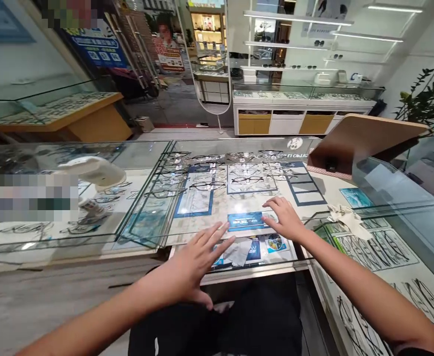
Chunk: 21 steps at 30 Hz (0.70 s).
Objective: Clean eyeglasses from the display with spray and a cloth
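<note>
My left hand (198,259) hovers over or rests near the front edge of the glass counter (198,230), fingers spread and holding nothing. Farther right, my right hand (282,217) is open over the counter, its fingertips by the right end of a blue printed card (244,221). Whether they touch the card I cannot tell. Rows of eyeglasses (207,186) stand behind my hands, several with small white tags. Below the counter's front edge, an open drawer (265,262) shows papers and a round colourful disc picture (275,242).
To the left, a white device (96,173) stands on the counter. A crumpled cloth (350,221) lies at right above a case of eyeglasses (376,247). A tilted brown board (361,141) rises at the back right. An oval mirror (209,59) stands beyond the counter.
</note>
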### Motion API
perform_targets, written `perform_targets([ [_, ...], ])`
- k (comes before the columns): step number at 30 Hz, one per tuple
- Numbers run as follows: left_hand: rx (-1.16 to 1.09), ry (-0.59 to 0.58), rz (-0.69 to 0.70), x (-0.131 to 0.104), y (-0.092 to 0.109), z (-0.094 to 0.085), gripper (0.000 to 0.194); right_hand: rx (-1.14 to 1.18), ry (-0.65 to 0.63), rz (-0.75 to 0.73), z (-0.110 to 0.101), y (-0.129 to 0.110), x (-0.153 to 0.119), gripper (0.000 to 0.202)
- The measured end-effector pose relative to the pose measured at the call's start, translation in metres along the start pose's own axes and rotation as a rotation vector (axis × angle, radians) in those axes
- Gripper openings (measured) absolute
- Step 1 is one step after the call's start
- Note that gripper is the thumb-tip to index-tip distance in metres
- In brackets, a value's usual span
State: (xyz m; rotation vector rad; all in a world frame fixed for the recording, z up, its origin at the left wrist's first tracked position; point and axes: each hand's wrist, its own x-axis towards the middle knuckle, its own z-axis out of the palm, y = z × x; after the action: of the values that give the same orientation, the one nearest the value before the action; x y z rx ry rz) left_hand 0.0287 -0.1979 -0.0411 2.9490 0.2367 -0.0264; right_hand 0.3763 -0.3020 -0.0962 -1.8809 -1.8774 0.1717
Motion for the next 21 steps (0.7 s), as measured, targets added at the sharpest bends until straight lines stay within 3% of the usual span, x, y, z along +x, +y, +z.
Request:
perform_targets([
  [4, 0.091, 0.153, -0.280, -0.048, -0.020, 0.048, 0.138, -0.037, -0.038, 0.000, -0.003, -0.002, -0.003, 0.044],
  [8, 0.162, 0.330, -0.459, -0.071, -0.035, 0.072, 0.142, -0.100, -0.087, 0.012, -0.004, -0.008, -0.007, 0.054],
  [13, 0.183, 0.453, -0.580, -0.069, -0.039, 0.085, 0.137, -0.153, -0.129, -0.003, -0.006, -0.012, -0.013, 0.065],
  [21, 0.155, 0.579, -0.789, -0.048, -0.045, 0.103, 0.094, -0.245, -0.162, -0.122, 0.002, 0.006, -0.021, 0.091],
])
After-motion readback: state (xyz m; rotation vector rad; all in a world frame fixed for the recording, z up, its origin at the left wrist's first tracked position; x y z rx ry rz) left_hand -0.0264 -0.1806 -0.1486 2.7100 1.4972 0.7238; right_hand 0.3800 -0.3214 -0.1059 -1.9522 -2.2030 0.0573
